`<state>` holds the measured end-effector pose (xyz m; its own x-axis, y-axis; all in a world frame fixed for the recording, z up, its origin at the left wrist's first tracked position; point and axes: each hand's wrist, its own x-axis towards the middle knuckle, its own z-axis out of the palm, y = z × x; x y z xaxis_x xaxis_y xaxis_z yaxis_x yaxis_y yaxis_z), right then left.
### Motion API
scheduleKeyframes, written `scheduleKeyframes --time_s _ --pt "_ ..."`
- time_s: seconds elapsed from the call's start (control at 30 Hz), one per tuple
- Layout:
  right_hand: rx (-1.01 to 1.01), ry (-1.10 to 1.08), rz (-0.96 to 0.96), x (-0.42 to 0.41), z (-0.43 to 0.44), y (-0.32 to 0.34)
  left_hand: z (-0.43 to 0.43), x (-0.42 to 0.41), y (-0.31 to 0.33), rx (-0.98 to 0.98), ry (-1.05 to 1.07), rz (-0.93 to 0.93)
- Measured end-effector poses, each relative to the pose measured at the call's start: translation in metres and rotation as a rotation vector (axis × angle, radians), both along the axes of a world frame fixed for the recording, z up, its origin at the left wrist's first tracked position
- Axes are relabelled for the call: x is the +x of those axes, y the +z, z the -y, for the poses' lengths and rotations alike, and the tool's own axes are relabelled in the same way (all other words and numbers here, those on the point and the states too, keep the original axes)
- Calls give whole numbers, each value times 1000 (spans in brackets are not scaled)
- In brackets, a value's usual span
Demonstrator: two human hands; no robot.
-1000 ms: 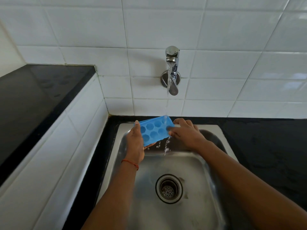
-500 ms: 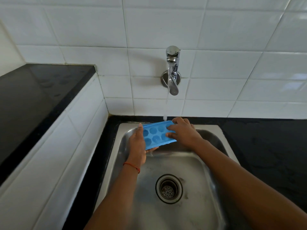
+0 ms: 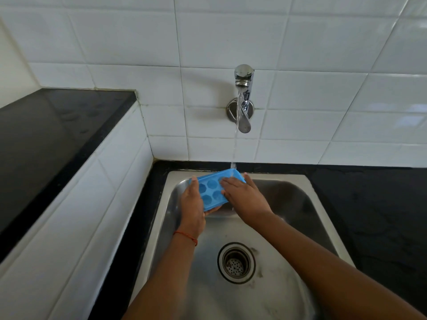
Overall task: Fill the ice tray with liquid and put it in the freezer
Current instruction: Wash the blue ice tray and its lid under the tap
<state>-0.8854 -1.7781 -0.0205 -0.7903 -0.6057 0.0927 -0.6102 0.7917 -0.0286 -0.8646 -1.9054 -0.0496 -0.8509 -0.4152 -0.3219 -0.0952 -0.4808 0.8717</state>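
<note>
Filling step. Ice tray [image 3: 213,190] sits over the sink [image 3: 300,204], its far edge under the tap [image 3: 243,88] stream. Our left hand [image 3: 191,209] clasps its left end; our right hand [image 3: 242,197] lies flat-fingered on top. Next we likely level it and feed each cup.

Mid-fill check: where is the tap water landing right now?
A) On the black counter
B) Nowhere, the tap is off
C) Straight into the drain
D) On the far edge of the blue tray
D: the stream from the tap meets the far edge of the blue ice tray, which the left hand grips over the sink while the right hand rests on top.
</note>
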Motion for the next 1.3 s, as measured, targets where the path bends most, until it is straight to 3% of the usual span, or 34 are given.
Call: scheduleKeyframes --time_s 0.13,0.3,0.5,0.67,0.77,0.9,0.97,1.17,1.3 --pt "-27 -74 77 10 16 -1 -7 0 -2 52 -8 18" --pt "-34 134 183 18 2 0 -6 -2 -6 95 -52 9" --pt "6 -82 160 7 -12 -9 -13 -7 -8 106 -73 9" --pt "30 165 117 16 -5 -14 -8 -8 -9 126 -141 67" --pt "-98 269 76 16 -25 -19 -5 -9 -10 128 -207 75" --pt "-190 131 -11 10 -46 -23 -16 -10 -12 113 -264 64" --pt "-247 57 34 6 -50 -14 -19 -12 -15 118 -268 110" --pt "-555 -350 321 -11 -76 6 -10 -18 -19 -230 -467 82" --pt "-704 -602 347 -16 -100 0 -20 -34 -12 -636 -523 94"
